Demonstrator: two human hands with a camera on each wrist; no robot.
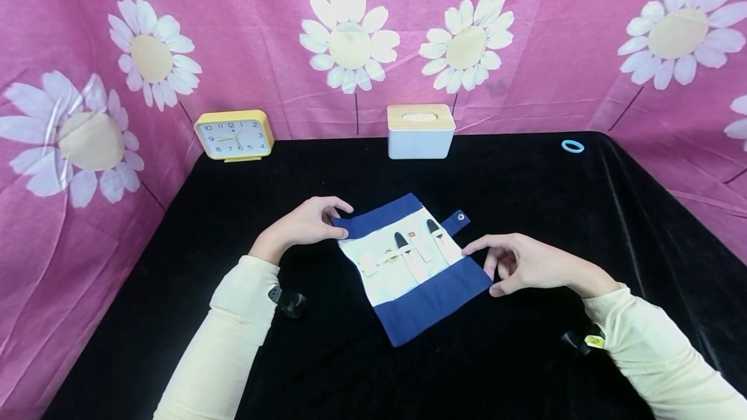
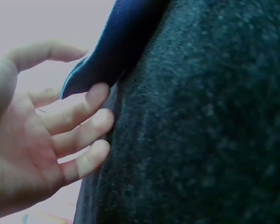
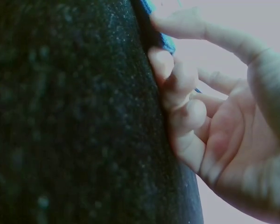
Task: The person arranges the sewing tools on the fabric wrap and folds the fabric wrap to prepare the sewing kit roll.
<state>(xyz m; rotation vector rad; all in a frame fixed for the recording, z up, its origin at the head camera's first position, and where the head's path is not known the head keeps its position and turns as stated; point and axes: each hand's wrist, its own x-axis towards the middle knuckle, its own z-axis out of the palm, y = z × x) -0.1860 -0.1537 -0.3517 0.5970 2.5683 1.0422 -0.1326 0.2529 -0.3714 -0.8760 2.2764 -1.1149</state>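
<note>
Resting on the soft black velvety cloth (image 1: 525,180) that covers the table, my left hand (image 1: 306,222) sits at the far left corner of the fabric roll-up pouch (image 1: 411,268). Its fingers are fairly straight and only loosely spread; in the left wrist view the fingertips (image 2: 98,93) touch the navy hem (image 2: 116,51) where it meets the fuzzy cloth, the thumb lifted apart above it. Nothing is gripped.

Between my hands the pouch lies unrolled and flat, a woven rectangle turned at an angle: navy bands along its far and near edges, cream canvas in the middle with narrow pockets. Dark-tipped utensils (image 1: 403,242) stand in those pockets, held by a thin cream tie. A small navy strap with a metal snap (image 1: 461,216) sticks out at the far right corner, just beyond my right hand.

My right hand (image 1: 525,264) lies at the pouch's right edge, fingers half curled, index finger reaching to the cream canvas and thumb by the near navy band. From the right wrist view the curled fingers (image 3: 177,88) press against the cloth beside a sliver of blue; I hold nothing.
</note>
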